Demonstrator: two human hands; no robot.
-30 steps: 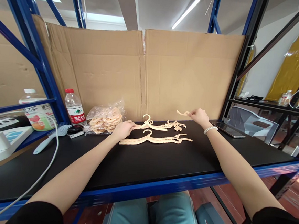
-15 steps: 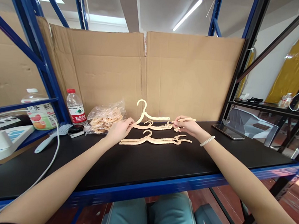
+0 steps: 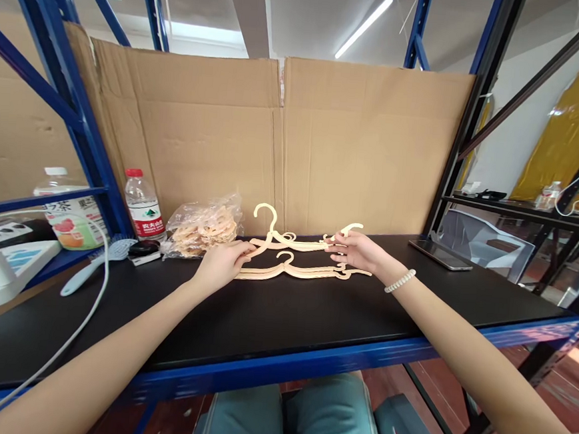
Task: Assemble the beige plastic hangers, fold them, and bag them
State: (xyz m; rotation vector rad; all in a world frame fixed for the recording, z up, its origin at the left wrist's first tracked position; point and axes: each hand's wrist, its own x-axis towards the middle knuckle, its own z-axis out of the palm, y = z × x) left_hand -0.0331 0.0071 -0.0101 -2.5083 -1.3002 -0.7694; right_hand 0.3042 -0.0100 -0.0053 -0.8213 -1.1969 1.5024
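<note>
My left hand point(image 3: 223, 262) is closed on the left end of a pale wooden hanger point(image 3: 287, 241), lifted a little off the black shelf top point(image 3: 312, 312). My right hand point(image 3: 360, 250) pinches a small curved wooden piece point(image 3: 349, 230) against the hanger's right end. Another hanger of the same kind point(image 3: 298, 270) lies flat just in front, with small wooden parts at its right end. A white bead bracelet sits on my right wrist.
A clear bag of wooden pieces point(image 3: 203, 225) lies at the back left, beside a water bottle point(image 3: 141, 205), a drink bottle point(image 3: 66, 216), a brush point(image 3: 96, 265) and a white cable point(image 3: 74, 334). A phone point(image 3: 439, 254) rests at the right. Cardboard point(image 3: 276, 136) walls the back.
My left hand lifted the rear hanger off the shelf top. My right hand came leftwards with the small curved piece and met the hanger's right end.
</note>
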